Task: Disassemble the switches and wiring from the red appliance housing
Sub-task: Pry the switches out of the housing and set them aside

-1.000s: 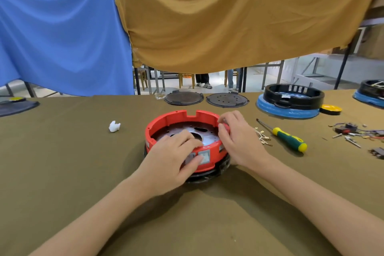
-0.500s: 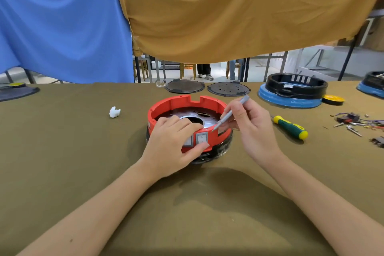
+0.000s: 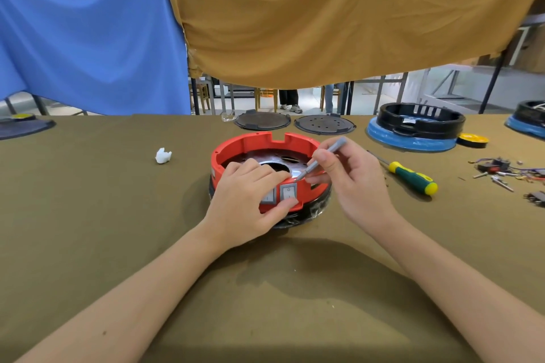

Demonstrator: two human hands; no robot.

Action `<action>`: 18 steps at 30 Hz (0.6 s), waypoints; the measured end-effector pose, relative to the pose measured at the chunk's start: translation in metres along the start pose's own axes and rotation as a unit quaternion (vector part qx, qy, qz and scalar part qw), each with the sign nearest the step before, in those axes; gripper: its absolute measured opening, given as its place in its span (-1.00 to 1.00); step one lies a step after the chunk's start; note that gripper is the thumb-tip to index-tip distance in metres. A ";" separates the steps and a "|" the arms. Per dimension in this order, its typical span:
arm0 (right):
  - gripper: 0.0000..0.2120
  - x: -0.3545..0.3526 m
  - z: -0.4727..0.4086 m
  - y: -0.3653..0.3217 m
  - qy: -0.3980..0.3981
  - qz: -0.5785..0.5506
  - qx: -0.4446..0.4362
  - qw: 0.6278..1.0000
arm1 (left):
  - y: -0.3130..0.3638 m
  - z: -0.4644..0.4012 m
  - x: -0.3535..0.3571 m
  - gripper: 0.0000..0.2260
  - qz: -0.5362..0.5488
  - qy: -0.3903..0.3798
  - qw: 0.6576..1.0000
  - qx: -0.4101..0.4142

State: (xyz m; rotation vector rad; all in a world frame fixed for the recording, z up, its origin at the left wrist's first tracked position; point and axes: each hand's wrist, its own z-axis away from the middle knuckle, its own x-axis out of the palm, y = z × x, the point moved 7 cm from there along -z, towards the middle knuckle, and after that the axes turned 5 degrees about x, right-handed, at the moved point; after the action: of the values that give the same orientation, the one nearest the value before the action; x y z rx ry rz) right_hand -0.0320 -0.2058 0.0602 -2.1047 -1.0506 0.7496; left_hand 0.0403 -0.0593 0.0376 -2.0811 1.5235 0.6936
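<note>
A person's left hand [image 3: 246,200] clasps the near rim of the red appliance housing [image 3: 267,144] on an olive-covered table [image 3: 88,215], fingers curled over the top edge and thumb pressed just below two grey rocker switches [image 3: 288,192] set in the wall. The right hand [image 3: 351,183] pinches a slim grey tool [image 3: 323,158], its tip angled down to the rim just above the switches; whether it touches them is unclear. Beyond the right hand lie a green-and-yellow screwdriver [image 3: 411,177] and, farther out, loose wiring and terminals [image 3: 507,172].
</note>
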 end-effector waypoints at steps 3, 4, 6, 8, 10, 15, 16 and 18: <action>-0.90 0.004 -0.003 -0.005 -0.016 0.052 -0.025 0.998 | -0.001 0.000 0.001 -0.62 0.003 -0.004 1.000 -0.005; -0.90 0.006 -0.005 -0.007 -0.027 0.066 -0.029 0.997 | -0.001 0.000 0.001 -0.61 0.003 -0.005 1.000 -0.008; -0.87 0.010 -0.012 -0.012 -0.060 0.095 -0.030 0.993 | -0.001 0.000 0.001 -0.60 0.003 -0.004 1.000 -0.013; -0.84 0.015 -0.021 -0.017 -0.104 0.119 -0.022 0.987 | -0.002 0.000 0.001 -0.60 0.006 -0.005 1.000 -0.015; -0.84 0.021 -0.031 -0.018 -0.140 0.132 0.000 0.981 | -0.001 0.000 0.001 -0.60 0.010 -0.006 1.000 -0.015; -0.72 0.029 -0.050 -0.006 -0.167 0.147 0.061 0.973 | -0.001 0.000 0.000 -0.60 0.008 0.004 1.000 -0.016; -0.69 0.030 -0.052 -0.003 -0.167 0.147 0.072 0.972 | -0.001 0.000 -0.001 -0.60 0.007 0.005 1.000 -0.015; -0.65 0.033 -0.054 0.005 -0.164 0.133 0.095 0.973 | -0.001 0.000 -0.001 -0.60 0.007 0.006 1.000 -0.015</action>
State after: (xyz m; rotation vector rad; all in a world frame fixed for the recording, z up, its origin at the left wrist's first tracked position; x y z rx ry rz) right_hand 0.0264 -0.1970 0.0839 -2.0177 -0.8269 1.3129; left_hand 0.0415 -0.0580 0.0381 -2.1018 1.5452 0.7137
